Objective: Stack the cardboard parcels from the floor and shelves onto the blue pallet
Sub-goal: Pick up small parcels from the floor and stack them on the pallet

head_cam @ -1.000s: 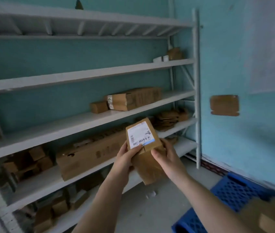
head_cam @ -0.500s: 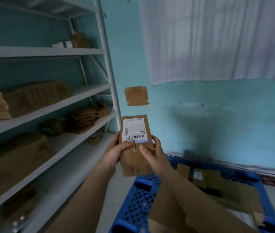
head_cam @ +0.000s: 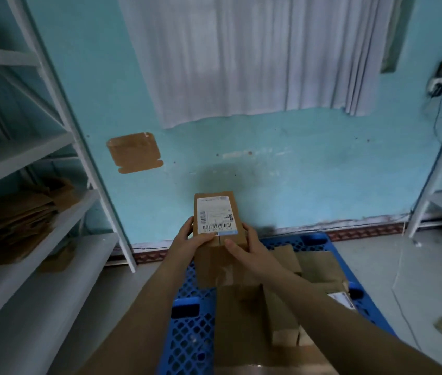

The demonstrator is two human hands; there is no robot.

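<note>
I hold a small cardboard parcel (head_cam: 215, 212) with a white barcode label upright in front of me, above the blue pallet (head_cam: 191, 334). My left hand (head_cam: 187, 238) grips its left side with the thumb across the front. My right hand (head_cam: 244, 243) grips its right side, thumb on the front below the label. Several cardboard parcels (head_cam: 317, 263) lie stacked on the pallet below and to the right of the held one. My forearms hide part of that pile.
White metal shelving (head_cam: 60, 212) stands at the left with flattened cardboard (head_cam: 11, 220) on one shelf. Another white rack (head_cam: 441, 190) is at the right. A cardboard patch (head_cam: 134, 152) is on the turquoise wall below a white curtain (head_cam: 255, 58). A cable (head_cam: 403, 307) trails over the grey floor.
My view swung right from the shelving to the wall and pallet. The parcel travelled with both hands and now hangs over the pallet. My grip is unchanged.
</note>
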